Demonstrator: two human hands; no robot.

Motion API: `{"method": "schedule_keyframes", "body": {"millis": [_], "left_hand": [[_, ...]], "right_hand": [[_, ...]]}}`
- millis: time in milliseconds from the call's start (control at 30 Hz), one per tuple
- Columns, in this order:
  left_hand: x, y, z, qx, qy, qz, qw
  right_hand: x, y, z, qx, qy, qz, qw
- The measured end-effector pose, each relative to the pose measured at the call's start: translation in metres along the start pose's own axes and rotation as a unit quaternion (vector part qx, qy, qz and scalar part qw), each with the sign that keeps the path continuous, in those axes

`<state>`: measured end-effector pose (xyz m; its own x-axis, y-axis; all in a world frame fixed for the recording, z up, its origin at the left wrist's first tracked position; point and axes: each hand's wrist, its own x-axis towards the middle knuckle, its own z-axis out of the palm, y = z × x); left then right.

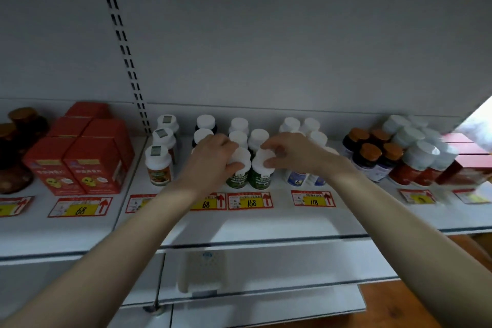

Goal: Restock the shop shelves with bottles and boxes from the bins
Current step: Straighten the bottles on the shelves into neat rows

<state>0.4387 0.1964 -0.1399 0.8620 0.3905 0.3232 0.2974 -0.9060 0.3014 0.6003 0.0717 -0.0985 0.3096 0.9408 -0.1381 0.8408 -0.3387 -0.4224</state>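
Observation:
Two green-labelled bottles with white caps stand side by side at the front of a row on the white shelf (266,224). My left hand (213,157) grips the cap of the left green bottle (239,177). My right hand (292,150) pinches the cap of the right green bottle (260,177). More white-capped bottles (239,125) stand in rows directly behind these two. A price tag marked 168 (250,201) lies on the shelf in front of them.
Red boxes (77,165) and dark brown jars (16,146) fill the shelf's left side. An orange-labelled bottle row (158,165) stands left of my hands. Blue-labelled bottles (298,177), brown-capped bottles (370,154) and red-labelled bottles (415,162) crowd the right. Lower shelves (266,269) jut out below.

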Motion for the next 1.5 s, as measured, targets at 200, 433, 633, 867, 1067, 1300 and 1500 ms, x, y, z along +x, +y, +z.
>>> {"method": "schedule_keyframes", "body": {"millis": [200, 433, 633, 867, 1067, 1300, 1500], "left_hand": [[0.001, 0.000, 0.003, -0.031, -0.013, -0.019, 0.999], [0.001, -0.001, 0.005, -0.028, -0.001, -0.014, 1.000], [0.000, -0.002, 0.006, -0.042, 0.005, -0.013, 0.999], [0.001, -0.003, 0.001, -0.058, 0.016, 0.008, 0.998], [0.040, -0.015, -0.014, -0.067, 0.033, -0.019, 0.997], [0.069, -0.016, -0.002, -0.100, -0.097, -0.040, 0.989], [0.069, -0.019, 0.000, -0.091, -0.090, -0.024, 0.991]], "right_hand": [[0.006, 0.005, 0.005, -0.044, 0.028, -0.052, 0.997], [0.008, 0.008, 0.006, -0.041, 0.041, -0.068, 0.996], [0.006, 0.005, 0.004, -0.039, 0.037, -0.063, 0.997], [0.006, 0.005, 0.000, -0.023, 0.012, -0.043, 0.999], [0.033, 0.007, -0.018, 0.012, 0.089, 0.016, 0.996], [0.062, 0.007, -0.016, -0.038, 0.023, -0.002, 0.999], [0.063, 0.004, -0.017, -0.092, 0.012, -0.017, 0.996]]}}
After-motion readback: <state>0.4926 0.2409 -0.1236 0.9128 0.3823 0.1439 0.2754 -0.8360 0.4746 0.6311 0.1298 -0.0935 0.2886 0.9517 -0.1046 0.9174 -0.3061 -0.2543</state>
